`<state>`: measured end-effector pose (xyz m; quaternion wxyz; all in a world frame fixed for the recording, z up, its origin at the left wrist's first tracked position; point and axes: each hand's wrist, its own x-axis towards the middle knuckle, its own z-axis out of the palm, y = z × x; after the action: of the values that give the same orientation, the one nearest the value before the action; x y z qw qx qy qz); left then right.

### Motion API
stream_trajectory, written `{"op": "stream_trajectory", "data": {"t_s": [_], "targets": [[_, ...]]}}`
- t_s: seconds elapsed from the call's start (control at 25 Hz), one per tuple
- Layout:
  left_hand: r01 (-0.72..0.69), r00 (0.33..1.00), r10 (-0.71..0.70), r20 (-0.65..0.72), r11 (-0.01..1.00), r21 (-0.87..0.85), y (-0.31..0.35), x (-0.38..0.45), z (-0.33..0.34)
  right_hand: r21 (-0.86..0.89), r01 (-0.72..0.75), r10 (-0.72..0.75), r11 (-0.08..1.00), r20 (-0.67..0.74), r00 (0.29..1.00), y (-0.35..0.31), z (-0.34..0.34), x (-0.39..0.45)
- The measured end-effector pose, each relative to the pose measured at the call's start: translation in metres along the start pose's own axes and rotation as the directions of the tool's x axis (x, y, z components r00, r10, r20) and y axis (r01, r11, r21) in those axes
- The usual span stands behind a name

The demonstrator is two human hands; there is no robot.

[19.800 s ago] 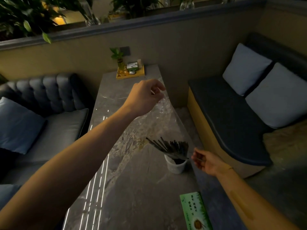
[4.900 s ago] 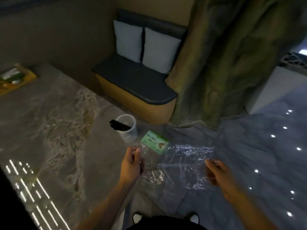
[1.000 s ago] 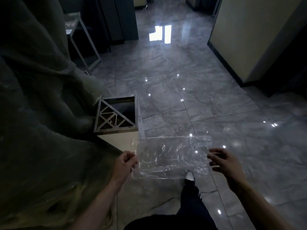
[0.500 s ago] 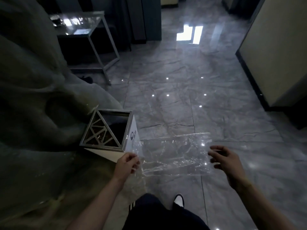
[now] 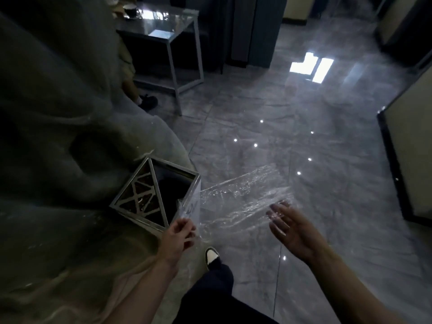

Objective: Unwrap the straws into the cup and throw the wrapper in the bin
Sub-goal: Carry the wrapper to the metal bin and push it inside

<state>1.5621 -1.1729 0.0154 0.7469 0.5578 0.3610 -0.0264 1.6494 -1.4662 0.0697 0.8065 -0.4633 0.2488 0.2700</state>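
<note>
A clear crinkled plastic wrapper (image 5: 243, 202) stretches flat in the air over the floor. My left hand (image 5: 178, 237) pinches its left edge, right beside the near corner of the bin. The bin (image 5: 154, 197) is a square metal-framed container with a lattice lid half and a dark open half. My right hand (image 5: 291, 228) hovers at the wrapper's right edge with fingers spread; the sheet lies over its fingertips. The cup and straws are out of view.
A large grey rock-like form (image 5: 53, 136) fills the left side behind the bin. A metal-framed glass table (image 5: 168, 31) stands at the back. Glossy grey floor tiles (image 5: 304, 136) spread to the right. My foot (image 5: 211, 256) steps forward below the wrapper.
I have stepped closer to the bin, which now sits just above my left hand. The wrapper has tilted, its far right corner lifted. My right hand has let go and opened.
</note>
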Motion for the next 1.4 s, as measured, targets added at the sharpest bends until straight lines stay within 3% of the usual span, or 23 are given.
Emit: {"op": "stream_trajectory", "data": {"t_s": [0.4,0.76,0.96,1.16,1.28,1.4], "targets": [[0.082,0.995,-0.092,-0.028,0.964,-0.253,0.047,0.06,0.024,-0.307,-0.117,0.149,0.945,0.084,0.985,-0.022,0.121,0.128],[0.092,0.965,-0.189,-0.183,0.895,-0.437,0.052,0.051,-0.018,-0.678,-0.08,0.322,0.73,0.239,0.916,0.001,0.191,0.19],[0.151,0.922,-0.272,-0.275,0.908,-0.391,0.051,0.052,-0.031,-0.879,-0.089,0.574,0.469,0.227,0.786,-0.021,0.224,0.232],[0.251,0.881,-0.365,-0.302,0.9,-0.356,0.055,0.066,0.018,-0.934,-0.155,0.728,0.322,0.14,0.671,-0.041,0.242,0.272],[0.291,0.833,-0.458,-0.31,0.84,-0.459,0.056,0.074,0.054,-0.964,-0.136,0.781,0.23,0.1,0.616,-0.051,0.248,0.292],[0.241,0.82,-0.508,-0.263,0.724,-0.646,0.052,0.076,0.076,-0.989,-0.07,0.83,0.134,0.074,0.552,-0.053,0.253,0.306]]}}
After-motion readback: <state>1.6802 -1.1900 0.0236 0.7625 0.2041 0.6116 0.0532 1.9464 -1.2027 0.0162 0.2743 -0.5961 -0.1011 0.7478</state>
